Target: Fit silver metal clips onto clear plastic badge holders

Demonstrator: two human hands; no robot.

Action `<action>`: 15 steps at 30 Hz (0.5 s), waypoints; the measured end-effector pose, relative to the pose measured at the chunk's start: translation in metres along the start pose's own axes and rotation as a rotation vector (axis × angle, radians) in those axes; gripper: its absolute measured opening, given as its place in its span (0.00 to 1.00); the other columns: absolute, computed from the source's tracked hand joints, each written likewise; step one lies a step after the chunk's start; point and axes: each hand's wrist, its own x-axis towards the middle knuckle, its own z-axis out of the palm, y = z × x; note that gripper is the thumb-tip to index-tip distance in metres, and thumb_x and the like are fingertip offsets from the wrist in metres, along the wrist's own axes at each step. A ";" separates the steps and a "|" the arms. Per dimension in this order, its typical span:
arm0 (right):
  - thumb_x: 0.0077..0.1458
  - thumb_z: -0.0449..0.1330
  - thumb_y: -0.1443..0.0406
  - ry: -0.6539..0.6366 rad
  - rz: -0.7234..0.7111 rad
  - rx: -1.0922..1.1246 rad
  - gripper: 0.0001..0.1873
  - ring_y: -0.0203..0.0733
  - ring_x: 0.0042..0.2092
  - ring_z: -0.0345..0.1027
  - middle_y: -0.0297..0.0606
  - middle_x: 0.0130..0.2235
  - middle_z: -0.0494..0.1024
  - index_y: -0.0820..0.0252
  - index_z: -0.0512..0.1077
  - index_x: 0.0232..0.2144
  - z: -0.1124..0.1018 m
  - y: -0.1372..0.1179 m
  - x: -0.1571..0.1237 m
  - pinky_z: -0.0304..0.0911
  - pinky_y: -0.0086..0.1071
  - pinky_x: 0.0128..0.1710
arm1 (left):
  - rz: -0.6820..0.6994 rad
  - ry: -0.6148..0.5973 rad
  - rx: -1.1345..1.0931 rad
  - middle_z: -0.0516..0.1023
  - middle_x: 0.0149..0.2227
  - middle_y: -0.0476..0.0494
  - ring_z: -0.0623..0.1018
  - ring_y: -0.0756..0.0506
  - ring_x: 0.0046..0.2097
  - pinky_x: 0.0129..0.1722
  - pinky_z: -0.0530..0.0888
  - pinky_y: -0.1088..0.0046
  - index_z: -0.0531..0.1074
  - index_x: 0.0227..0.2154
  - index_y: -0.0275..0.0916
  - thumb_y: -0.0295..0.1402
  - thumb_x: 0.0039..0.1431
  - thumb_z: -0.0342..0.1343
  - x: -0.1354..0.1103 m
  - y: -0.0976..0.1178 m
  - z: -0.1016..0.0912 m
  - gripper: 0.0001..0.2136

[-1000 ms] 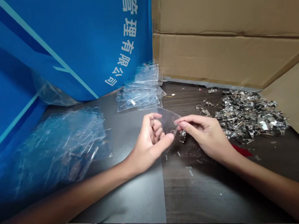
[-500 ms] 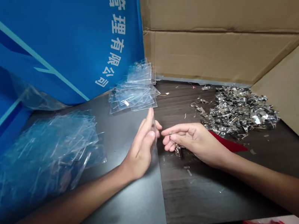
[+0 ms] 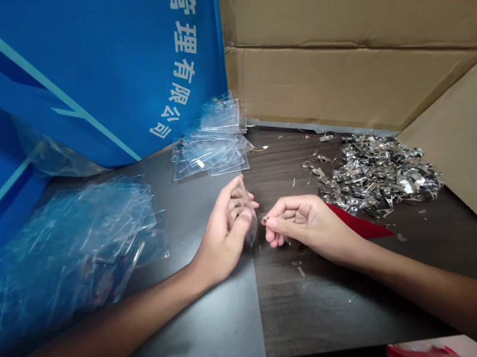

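Note:
My left hand (image 3: pixel 227 228) is curled around a clear plastic sleeve (image 3: pixel 249 216), held on edge above the dark table (image 3: pixel 313 305). My right hand (image 3: pixel 307 225) sits close beside it, thumb and forefinger pinched on a small metal clip (image 3: pixel 265 219) at the sleeve's edge. The two hands almost touch at the middle of the table. The rest of the clip is hidden in my right fingers.
A heap of shiny metal clips (image 3: pixel 378 174) lies at the right. A small stack of clear sleeves (image 3: pixel 215 146) lies at the back, a larger pile of clear sleeves (image 3: pixel 76 240) at the left. Blue board (image 3: pixel 69 78) and cardboard walls (image 3: pixel 360 62) enclose the table. A red scrap (image 3: pixel 359 226) lies by my right wrist.
The sleeve was turned from flat to edge-on in my left hand. My left fingers straightened, then curled again. My right hand shifted left, bringing the clip to the sleeve.

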 end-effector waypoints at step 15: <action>0.62 0.72 0.52 0.099 -0.095 -0.192 0.19 0.36 0.26 0.72 0.32 0.28 0.80 0.59 0.81 0.46 -0.003 0.005 0.001 0.68 0.31 0.29 | -0.036 -0.067 0.028 0.64 0.41 0.48 0.69 0.45 0.43 0.48 0.69 0.65 0.62 0.66 0.42 0.41 0.71 0.64 0.002 0.010 0.000 0.26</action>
